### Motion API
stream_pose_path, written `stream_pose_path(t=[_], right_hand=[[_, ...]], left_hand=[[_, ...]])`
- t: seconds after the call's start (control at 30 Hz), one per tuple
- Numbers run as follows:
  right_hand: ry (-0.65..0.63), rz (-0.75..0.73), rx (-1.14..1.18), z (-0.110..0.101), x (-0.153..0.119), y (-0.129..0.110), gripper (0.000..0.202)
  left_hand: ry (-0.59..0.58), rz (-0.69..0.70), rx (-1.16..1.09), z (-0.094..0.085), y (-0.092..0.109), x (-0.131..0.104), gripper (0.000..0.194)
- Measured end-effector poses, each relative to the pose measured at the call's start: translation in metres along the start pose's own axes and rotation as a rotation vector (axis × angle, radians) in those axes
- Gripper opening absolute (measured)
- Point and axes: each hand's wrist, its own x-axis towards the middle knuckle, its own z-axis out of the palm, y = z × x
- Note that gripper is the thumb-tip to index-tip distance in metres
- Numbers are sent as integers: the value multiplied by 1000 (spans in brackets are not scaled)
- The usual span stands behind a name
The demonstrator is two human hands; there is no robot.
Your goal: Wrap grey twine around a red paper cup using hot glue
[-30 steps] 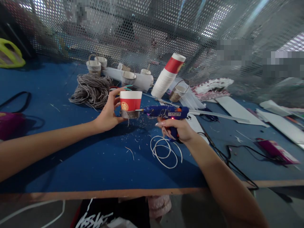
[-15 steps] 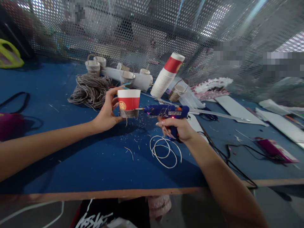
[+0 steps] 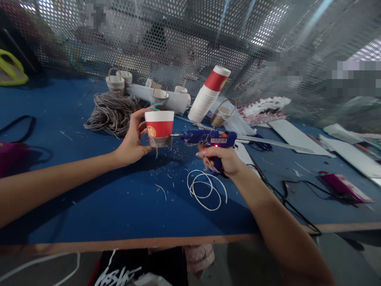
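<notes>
A red and white paper cup (image 3: 162,126) with a gold emblem is held upright by my left hand (image 3: 133,137), its fingers around the far left side. Grey cord (image 3: 160,141) is wound about the cup's lower part, and a loose end hangs down. My right hand (image 3: 224,159) is wrapped around the handle of a blue hot glue gun (image 3: 199,137) with a lit red light. Its metal nozzle points left and meets the cup's right side just above the cord, touching or nearly so. A clear glue stick (image 3: 276,143) sticks out of its back.
Behind the cup lie a heap of grey cord (image 3: 111,113) and several cord-wrapped cups (image 3: 115,84). A leaning stack of paper cups (image 3: 208,95) stands at the back. White cord (image 3: 207,190) lies coiled in front. A black cable (image 3: 297,212) runs along the right.
The cup and my left hand have shifted slightly left and turned a little. The glue gun's nozzle has followed along the cup's side; both hands keep their hold.
</notes>
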Motion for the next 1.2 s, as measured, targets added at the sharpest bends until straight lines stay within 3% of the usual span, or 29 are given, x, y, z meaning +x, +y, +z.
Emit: stream_pose_path(t=[0.17,0.33,0.47,0.53,0.63,0.83,0.93,1.07,1.13,1.2], right_hand=[[12,9,-22,-1,0,1,31],[61,-98,-150,-8,10,10,31],[319,-265,-676,-13,23,18,22],[391,-281,-969,-14,29,21,18],[345,-211,-1173,-15,31,21,32],[96,-227,-1176,-27,12,7,62],[92,-406,-1103,-26,2,0,57],[196,-884,-998,-6,-1,4,52],[146,-1056,-908,6,2,12,58],[53,-1127,-812,16,6,21,67]], left_hand=[[9,-14,-12,0,-1,-1,85],[43,-30,62,-3,-8,-3,89],[103,-56,139,-7,-13,-5,91],[112,-60,175,-9,-13,-6,90],[110,-53,237,-10,-9,-5,89],[81,-42,275,-7,-3,-1,93],[4,-125,274,-9,-1,0,96],[-132,-268,231,-15,5,4,97],[-234,-353,97,-17,10,8,96],[-380,-469,-85,-17,16,12,93]])
